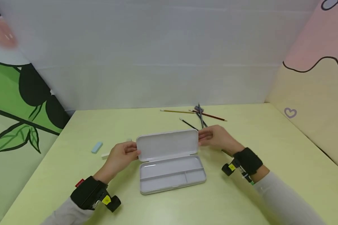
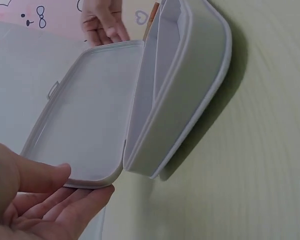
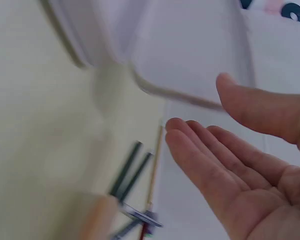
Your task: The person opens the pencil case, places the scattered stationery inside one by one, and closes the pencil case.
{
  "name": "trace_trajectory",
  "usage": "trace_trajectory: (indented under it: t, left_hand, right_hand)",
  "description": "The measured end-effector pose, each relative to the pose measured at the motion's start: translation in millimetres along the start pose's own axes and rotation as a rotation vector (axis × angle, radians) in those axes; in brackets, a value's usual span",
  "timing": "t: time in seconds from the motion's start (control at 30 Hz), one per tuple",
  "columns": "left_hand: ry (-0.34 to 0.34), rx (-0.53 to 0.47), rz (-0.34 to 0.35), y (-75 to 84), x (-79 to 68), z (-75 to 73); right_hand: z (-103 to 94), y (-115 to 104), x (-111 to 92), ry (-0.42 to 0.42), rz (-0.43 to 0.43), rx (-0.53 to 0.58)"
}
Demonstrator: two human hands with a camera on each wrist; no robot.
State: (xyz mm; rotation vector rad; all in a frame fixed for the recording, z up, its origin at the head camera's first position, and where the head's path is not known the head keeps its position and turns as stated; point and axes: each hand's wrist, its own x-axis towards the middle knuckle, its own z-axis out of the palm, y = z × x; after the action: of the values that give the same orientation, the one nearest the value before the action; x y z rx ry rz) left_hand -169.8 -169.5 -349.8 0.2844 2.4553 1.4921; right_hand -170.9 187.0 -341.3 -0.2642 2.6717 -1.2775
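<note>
A white pencil case (image 1: 173, 173) lies on the table with its lid (image 1: 167, 145) raised at the far side. Its base has a long compartment and a divided front row. My left hand (image 1: 122, 157) pinches the lid's left edge; in the left wrist view the thumb (image 2: 45, 176) is on the inner face and the fingers (image 2: 85, 210) are behind. At the lid's right end is my right hand (image 1: 218, 137). The right wrist view shows its fingers (image 3: 215, 165) fairly straight and spread from the thumb, which overlaps the lid's edge; whether it touches cannot be told.
Beyond the case lie a yellow pencil (image 1: 176, 111), a red-brown pencil (image 1: 214, 117), a black pencil (image 1: 188, 123) and dark sticks crossing near a small grey block (image 1: 198, 108). A light blue block (image 1: 97, 147) and a white block (image 1: 104, 156) lie by my left hand.
</note>
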Motion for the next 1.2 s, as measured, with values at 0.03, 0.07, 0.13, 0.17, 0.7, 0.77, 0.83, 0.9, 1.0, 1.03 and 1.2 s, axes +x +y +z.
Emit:
trace_trajectory:
  t: [0.03,0.07,0.13,0.17,0.7,0.77,0.83,0.9,1.0,1.03,1.2]
  left_hand:
    - [0.002,0.002,-0.005,-1.8,-1.9,-1.0]
    - [0.005,0.004,-0.01,-3.3,-2.5,-1.3]
    - [0.003,-0.003,-0.001,-4.6,-3.2,-1.5]
    - [0.005,0.001,0.003,-4.7,-2.9,-1.8]
    - [0.085,-0.005,0.013,4.4,8.5,3.7]
    - [0.091,-0.012,0.013,4.1,8.2,4.6]
    - [0.091,-0.021,0.012,3.6,7.5,5.2]
    - [0.092,-0.028,0.014,2.8,7.3,5.0]
    - [0.097,-0.032,0.022,1.7,7.9,5.0]
    - [0.098,-0.028,0.026,2.0,8.0,6.0]
    - [0.108,-0.018,0.043,3.2,10.9,10.4]
  right_hand:
    - [-10.3,-3.6,2.9,-0.006,0.006,-0.011]
    - [-21.6,-7.3,4.8,-0.006,0.023,-0.007]
    - [-42.6,-12.2,8.9,0.015,0.041,-0.018]
    - [-51.1,-12.9,12.2,0.031,0.052,-0.024]
    - [-56.5,27.3,99.2,0.155,0.142,-0.193]
    - [-51.9,25.1,104.5,0.176,0.178,-0.299]
    - [-47.7,26.8,109.7,0.184,0.203,-0.404]
    - [-45.7,34.7,118.0,0.19,0.206,-0.484]
    - [-43.0,45.6,127.0,0.2,0.214,-0.51]
    - [-42.4,50.5,128.7,0.208,0.222,-0.498]
    - [-39.4,62.8,130.5,0.266,0.281,-0.456]
